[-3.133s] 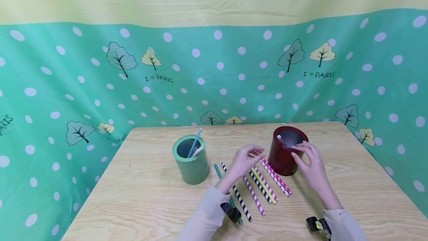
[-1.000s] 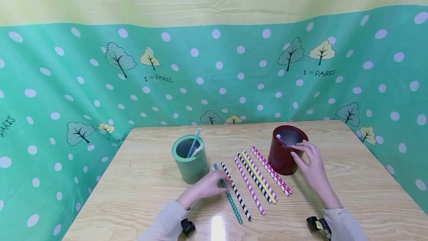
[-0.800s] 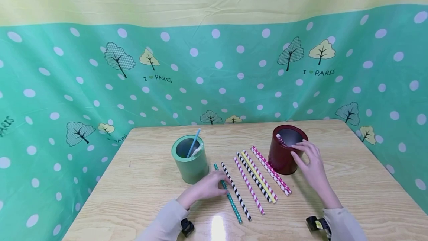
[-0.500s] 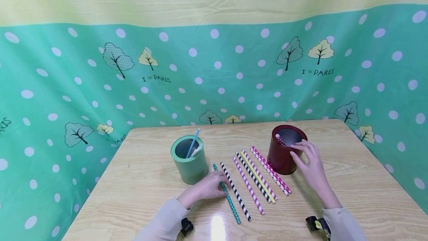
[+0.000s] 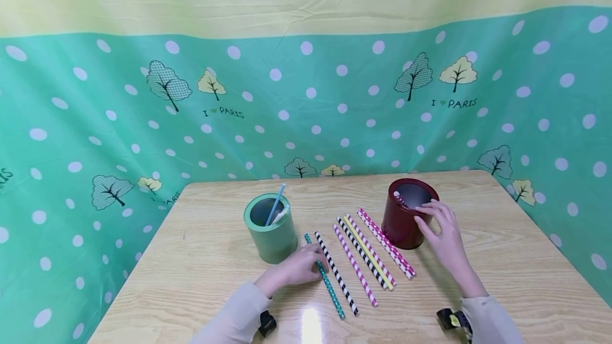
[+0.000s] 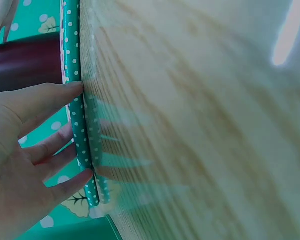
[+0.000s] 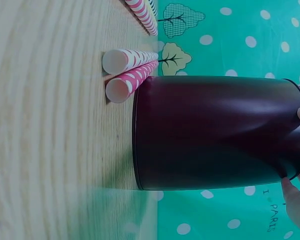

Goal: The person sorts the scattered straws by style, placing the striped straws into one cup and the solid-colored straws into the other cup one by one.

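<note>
My left hand [image 5: 302, 265] reaches over a teal straw with white dots [image 6: 71, 50], the leftmost on the table. In the left wrist view the thumb lies across this straw and other fingers show behind it, pinching it. Beside it lies a black-and-white striped straw [image 5: 337, 274]. My right hand [image 5: 448, 232] holds the rim of a dark red canister [image 7: 210, 132], thumb on the outer wall and fingers over the edge. A dark pink-and-white striped straw [image 5: 400, 199] leans inside the canister.
A green canister [image 5: 274, 240] holding a blue straw [image 5: 275, 203] and a pale one [image 5: 282, 214] stands left. Between the canisters lie pink-striped [image 5: 355, 264], black-striped [image 5: 362, 252], yellow [image 5: 377, 267] and pink-dotted [image 5: 386, 243] straws. A dotted cloth [image 5: 287, 137] hangs behind the wooden table [image 5: 201, 259].
My left hand has moved left from above the pink and striped straws to the teal straw, its thumb then drawing in slightly. The right hand has stayed at the red canister.
</note>
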The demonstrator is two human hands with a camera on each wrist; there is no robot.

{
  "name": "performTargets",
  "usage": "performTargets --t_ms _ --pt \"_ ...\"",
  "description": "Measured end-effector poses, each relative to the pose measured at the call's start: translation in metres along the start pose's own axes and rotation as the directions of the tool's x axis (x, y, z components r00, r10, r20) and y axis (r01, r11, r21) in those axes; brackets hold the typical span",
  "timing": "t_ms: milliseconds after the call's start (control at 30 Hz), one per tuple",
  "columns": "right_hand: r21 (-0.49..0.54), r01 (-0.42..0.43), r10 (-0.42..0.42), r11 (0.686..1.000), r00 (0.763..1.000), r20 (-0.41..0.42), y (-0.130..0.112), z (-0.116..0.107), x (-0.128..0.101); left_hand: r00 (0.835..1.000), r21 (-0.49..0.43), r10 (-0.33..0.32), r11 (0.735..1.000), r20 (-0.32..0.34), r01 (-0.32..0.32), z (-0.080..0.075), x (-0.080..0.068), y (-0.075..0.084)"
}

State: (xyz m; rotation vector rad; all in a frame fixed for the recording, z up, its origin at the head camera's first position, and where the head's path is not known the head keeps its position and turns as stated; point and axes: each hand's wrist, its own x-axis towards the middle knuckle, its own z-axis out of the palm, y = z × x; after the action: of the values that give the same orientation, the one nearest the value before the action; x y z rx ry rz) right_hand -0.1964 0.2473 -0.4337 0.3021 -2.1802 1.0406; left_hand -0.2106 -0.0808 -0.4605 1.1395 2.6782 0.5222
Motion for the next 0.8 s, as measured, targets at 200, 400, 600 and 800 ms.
performTargets --t_ms 200,400,600,800 --pt "0.001 -0.014 0.014 1.000 1.000 0.007 0.0001 0.0001 -0.0005 1.000 0.017 0.013 1.000 -0.004 -0.012 0.0000 -0.0004 0.0007" --pt "0.007 -0.013 0.013 1.000 1.000 0.010 -0.0011 -0.0001 0.0003 1.000 0.031 0.023 0.999 -0.019 -0.022 0.0002 0.0003 0.0015" --pt "-0.002 -0.001 0.001 1.000 1.000 0.002 -0.0021 0.0000 0.0006 0.997 0.002 0.049 0.999 -0.060 -0.049 -0.0014 0.0015 0.0021" --pt "-0.001 -0.013 0.013 1.000 1.000 0.008 -0.0010 0.0003 0.0001 0.992 -0.073 0.051 0.996 -0.114 -0.059 -0.0046 0.0036 0.0046"
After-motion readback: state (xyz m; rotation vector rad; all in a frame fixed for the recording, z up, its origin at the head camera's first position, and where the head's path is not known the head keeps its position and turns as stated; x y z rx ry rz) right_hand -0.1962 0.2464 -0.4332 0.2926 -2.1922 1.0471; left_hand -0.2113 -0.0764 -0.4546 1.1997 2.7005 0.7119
